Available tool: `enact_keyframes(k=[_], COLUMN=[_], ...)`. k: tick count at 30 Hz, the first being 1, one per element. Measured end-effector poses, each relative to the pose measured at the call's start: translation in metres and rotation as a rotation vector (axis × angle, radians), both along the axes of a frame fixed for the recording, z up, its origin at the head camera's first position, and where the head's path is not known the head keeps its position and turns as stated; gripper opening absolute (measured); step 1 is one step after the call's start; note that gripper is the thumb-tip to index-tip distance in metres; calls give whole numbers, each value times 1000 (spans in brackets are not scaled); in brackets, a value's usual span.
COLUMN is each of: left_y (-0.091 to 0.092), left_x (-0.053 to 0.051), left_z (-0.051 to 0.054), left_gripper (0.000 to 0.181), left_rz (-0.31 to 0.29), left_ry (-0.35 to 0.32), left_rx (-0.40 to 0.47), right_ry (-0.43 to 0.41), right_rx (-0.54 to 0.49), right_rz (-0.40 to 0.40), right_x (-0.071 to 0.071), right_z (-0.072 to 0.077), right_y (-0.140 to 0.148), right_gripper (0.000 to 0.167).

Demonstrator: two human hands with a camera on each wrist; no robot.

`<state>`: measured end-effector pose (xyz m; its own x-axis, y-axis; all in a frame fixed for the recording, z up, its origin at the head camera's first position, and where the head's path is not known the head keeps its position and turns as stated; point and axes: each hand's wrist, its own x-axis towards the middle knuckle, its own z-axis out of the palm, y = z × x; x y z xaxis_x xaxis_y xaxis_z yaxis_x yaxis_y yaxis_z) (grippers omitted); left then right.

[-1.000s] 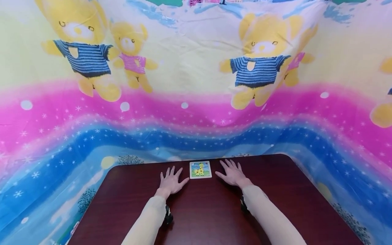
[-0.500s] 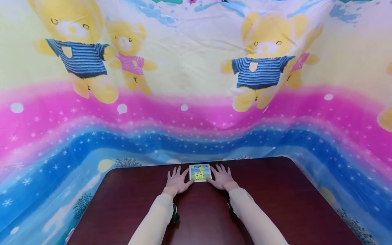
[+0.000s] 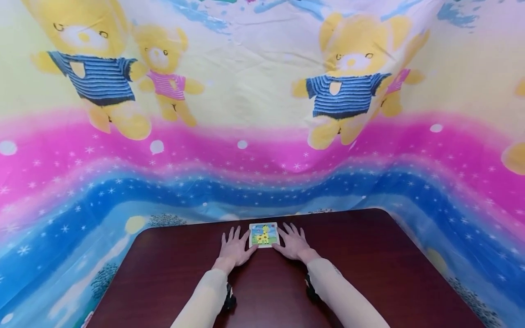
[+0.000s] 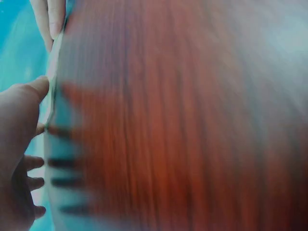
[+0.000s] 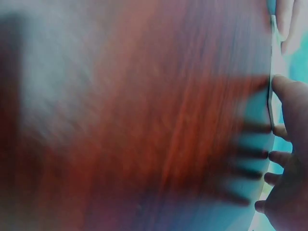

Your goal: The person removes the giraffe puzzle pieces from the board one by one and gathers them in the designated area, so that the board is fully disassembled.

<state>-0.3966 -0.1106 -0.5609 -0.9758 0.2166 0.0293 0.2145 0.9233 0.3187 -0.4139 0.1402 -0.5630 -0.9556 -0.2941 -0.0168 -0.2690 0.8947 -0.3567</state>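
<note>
A small square picture board [image 3: 264, 235] with a yellow giraffe and a pale border lies flat near the table's far edge. My left hand [image 3: 234, 251] rests at its left side, fingers spread and mostly straight, the thumb at the near left corner. Mirroring it on the right side, my right hand [image 3: 294, 244] has its thumb at the near right corner. In the left wrist view the board [image 4: 54, 77] appears edge-on beside the left hand [image 4: 19, 125]. The right wrist view also has the board [image 5: 272, 91] edge-on, with the right hand [image 5: 293, 144] against it.
A dark red-brown table [image 3: 262, 291] with rounded far corners lies under both hands. Behind and around it hangs a cloth [image 3: 242, 182] printed with bears and snowflakes. Dark wrist devices sit under both pale sleeves [image 3: 205, 296].
Both hands came inward from apart until they reached the board's sides. The board now lies slightly nearer, with a small gap from the far table edge. The head view shifted a little.
</note>
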Motion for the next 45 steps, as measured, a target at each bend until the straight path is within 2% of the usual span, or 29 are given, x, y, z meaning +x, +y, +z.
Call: enact_keyframes(k=[9,18,33,40,45], left_y=[-19,-38,-71,-78,-75], left_x=[30,60,106,117,114], left_z=[-5,2,3,0,4], left_gripper=[77,81,76,71,71], left_rz=[-32,-9,8,14,19], left_ry=[23,16,-8,-20,-24], left_rx=[-26,-8,2,-5,5], right_ry=[-7,21,-13,-19,8], right_rx=[-30,-23,43,115,111], right_rz=[91,177,252,242,244], right_x=[29,54,81,97,95], right_z=[0,2,-4,3,4], right_y=[-9,-26,-53,-64,-61], right_gripper=[75,76,74,74,74])
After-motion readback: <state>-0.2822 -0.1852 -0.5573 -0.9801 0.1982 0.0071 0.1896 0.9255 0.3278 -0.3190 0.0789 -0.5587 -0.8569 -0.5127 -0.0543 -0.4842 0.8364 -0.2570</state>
